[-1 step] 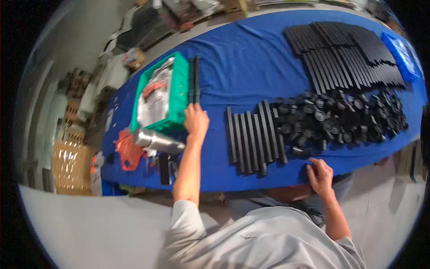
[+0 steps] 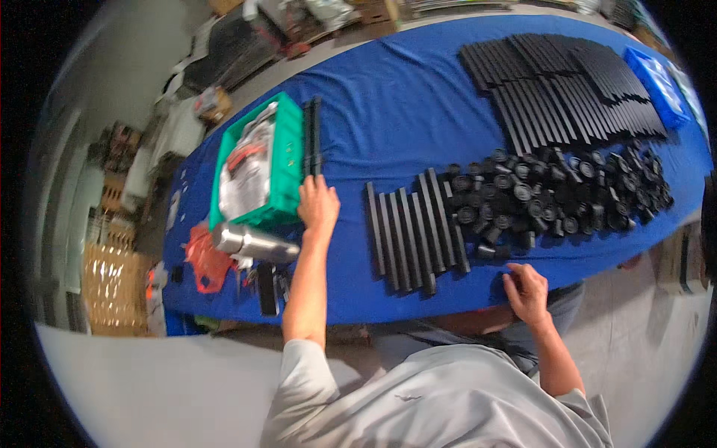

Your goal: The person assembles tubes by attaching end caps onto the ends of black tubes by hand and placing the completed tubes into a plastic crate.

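My left hand [image 2: 319, 207] reaches forward beside a green crate [image 2: 287, 160]. Its fingers are closed over the near ends of a few long black bars [image 2: 312, 134] that lie along the crate's right side. The fingertips are partly hidden, so the exact grip is hard to see. At the table's front edge, my right hand [image 2: 529, 293] is loosely curled, thumb and forefinger apart, with nothing visible in it. Just beyond it lies a heap of black round-ended plastic fittings [image 2: 553, 198]. Between my hands, a row of several black bars [image 2: 407, 239] lies side by side.
A steel flask [image 2: 258, 244] lies against the crate's near end. Close by are a red plastic bag [image 2: 207, 261] and a black phone-like slab [image 2: 268, 289]. Many black bars [image 2: 538, 112] cover the far right, beside a blue bin [image 2: 657, 88]. Blue cloth [image 2: 381, 97] covers the table.
The whole view has shifted slightly to the left. My hands stay at the same places relative to the bars and the table edge.
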Demonstrator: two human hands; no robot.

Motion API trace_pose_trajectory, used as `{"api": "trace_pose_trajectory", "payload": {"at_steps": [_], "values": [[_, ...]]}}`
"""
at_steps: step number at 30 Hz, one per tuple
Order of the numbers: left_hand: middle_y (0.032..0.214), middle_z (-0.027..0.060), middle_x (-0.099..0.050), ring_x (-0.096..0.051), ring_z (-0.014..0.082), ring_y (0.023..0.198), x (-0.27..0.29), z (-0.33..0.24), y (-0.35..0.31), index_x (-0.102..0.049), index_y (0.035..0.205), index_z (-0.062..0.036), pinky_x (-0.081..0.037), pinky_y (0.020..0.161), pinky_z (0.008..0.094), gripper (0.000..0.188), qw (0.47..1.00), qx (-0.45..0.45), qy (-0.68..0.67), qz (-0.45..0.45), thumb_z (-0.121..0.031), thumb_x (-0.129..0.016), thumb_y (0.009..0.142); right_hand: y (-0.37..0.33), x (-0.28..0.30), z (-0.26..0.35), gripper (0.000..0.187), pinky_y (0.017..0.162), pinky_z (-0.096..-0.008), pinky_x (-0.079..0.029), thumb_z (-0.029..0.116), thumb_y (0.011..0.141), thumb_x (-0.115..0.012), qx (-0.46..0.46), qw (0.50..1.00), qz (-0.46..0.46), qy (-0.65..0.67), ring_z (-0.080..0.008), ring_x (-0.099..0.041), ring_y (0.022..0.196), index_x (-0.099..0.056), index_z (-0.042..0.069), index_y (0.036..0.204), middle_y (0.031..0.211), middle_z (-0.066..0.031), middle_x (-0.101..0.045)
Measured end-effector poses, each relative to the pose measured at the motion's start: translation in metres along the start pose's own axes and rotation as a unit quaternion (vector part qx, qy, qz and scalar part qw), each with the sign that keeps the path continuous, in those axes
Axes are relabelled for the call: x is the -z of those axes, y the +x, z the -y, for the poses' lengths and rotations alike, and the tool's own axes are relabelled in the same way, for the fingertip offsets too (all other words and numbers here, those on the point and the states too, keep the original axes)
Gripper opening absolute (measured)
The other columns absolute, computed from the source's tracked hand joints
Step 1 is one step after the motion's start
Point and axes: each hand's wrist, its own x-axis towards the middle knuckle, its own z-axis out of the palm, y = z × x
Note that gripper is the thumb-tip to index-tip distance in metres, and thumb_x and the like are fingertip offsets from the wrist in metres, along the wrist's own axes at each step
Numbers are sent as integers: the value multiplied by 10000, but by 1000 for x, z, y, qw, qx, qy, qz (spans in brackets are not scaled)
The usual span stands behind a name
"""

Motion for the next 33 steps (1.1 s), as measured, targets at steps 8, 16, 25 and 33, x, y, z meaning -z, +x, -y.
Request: {"api": "trace_pose_trajectory", "payload": {"at_steps": [8,16,25,33], "values": [[1291,186,-573,-540,357,1181,-18,-29,51,-594,1217,4,-480,977,444,399,988,-150,-10,-29,-217,-637,888,1,3,3,182,542,-352,-468,24,800,-698,-7,999,1,-39,-256,-593,587,-630,12,968,703,-113,-581],[1291,192,-579,-551,356,1200,-28,-110,82,-587,1240,-37,-484,984,450,384,957,-248,-148,-37,-185,-621,888,-1,1,-2,188,505,-355,-449,44,792,-708,18,999,-9,-47,-241,-568,553,-631,31,963,667,-82,-554],[1248,154,-624,-585,336,1160,-42,-207,95,-639,1202,-61,-472,991,425,350,924,-316,-213,38,-236,-599,901,0,-1,-3,160,500,-361,-449,42,791,-703,38,998,-6,-44,-249,-562,550,-630,27,933,651,-81,-543],[1150,163,-672,-630,347,1084,-26,-171,96,-691,1124,-58,-494,942,424,313,925,-281,-245,67,-241,-609,883,1,8,-6,173,516,-353,-442,-21,782,-687,23,1000,3,-5,-250,-554,556,-630,0,944,684,-101,-564]]}}
